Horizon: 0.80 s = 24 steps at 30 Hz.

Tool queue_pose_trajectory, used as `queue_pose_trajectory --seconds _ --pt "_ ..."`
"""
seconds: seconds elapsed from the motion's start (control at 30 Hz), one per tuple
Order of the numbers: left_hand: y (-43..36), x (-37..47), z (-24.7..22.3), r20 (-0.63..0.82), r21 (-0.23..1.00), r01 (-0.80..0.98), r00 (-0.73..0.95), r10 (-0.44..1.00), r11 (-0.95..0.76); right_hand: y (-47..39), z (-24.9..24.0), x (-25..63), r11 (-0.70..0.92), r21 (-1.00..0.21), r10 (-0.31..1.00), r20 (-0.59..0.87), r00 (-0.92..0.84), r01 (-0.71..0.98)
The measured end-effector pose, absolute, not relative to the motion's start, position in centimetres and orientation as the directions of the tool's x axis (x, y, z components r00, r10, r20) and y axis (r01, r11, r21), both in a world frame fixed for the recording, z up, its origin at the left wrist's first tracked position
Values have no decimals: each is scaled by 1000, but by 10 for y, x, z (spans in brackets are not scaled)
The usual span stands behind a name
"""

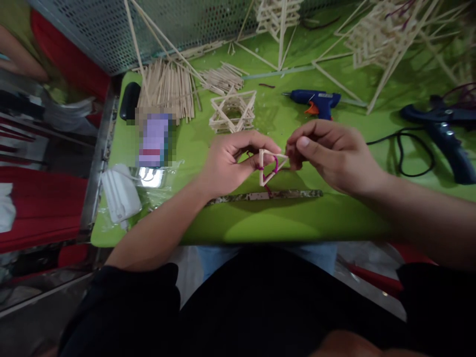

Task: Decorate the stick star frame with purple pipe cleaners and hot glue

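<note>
Between its thumb and fingers, my left hand point(238, 161) holds a small triangle of wooden sticks point(262, 171) with purple string wound on its sides. Close to the triangle's right corner is my right hand point(329, 153), its thumb and fingertips pinched together. Whatever those fingertips grip, if anything, is too small to make out. A purple end of string hangs below the triangle. Beneath my hands a narrow mottled strip point(297, 194) lies along the green table. Beyond them stands a star-shaped stack of sticks point(232, 111).
A blue glue gun point(316, 99) lies behind my right hand, with a dark-handled tool point(442, 129) farther right. Loose sticks point(169, 89) are piled at back left. Large stick structures point(383, 39) stand at the back. A white charger-like device point(121, 193) lies left.
</note>
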<state>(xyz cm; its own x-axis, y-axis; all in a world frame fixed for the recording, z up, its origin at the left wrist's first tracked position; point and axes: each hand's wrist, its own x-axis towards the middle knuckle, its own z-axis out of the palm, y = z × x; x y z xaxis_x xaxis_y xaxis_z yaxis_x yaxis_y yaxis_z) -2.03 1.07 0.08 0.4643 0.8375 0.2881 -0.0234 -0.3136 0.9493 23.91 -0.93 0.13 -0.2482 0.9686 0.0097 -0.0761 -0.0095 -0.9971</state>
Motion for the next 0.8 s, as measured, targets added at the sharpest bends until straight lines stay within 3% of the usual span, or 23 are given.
queue_pose_trajectory --seconds 0.13,0.33,0.43,0.73,0.8 --pt "14 -20 -1 282 953 -27 431 857 -300 -4 -1 244 35 -998 974 45 -224 -49" --pt "25 -20 -15 514 851 -158 447 733 -500 -14 0 242 174 -984 943 175 -284 -28" --pt "25 -19 -17 559 816 -161 463 688 -555 -24 2 236 185 -981 937 195 -289 -62" --pt "20 -20 -18 582 782 -131 503 639 -610 -21 5 232 -235 -944 849 -83 -523 -233" --pt "19 -20 -18 565 794 -118 509 650 -597 -19 5 233 -266 -937 833 -104 -544 -227"
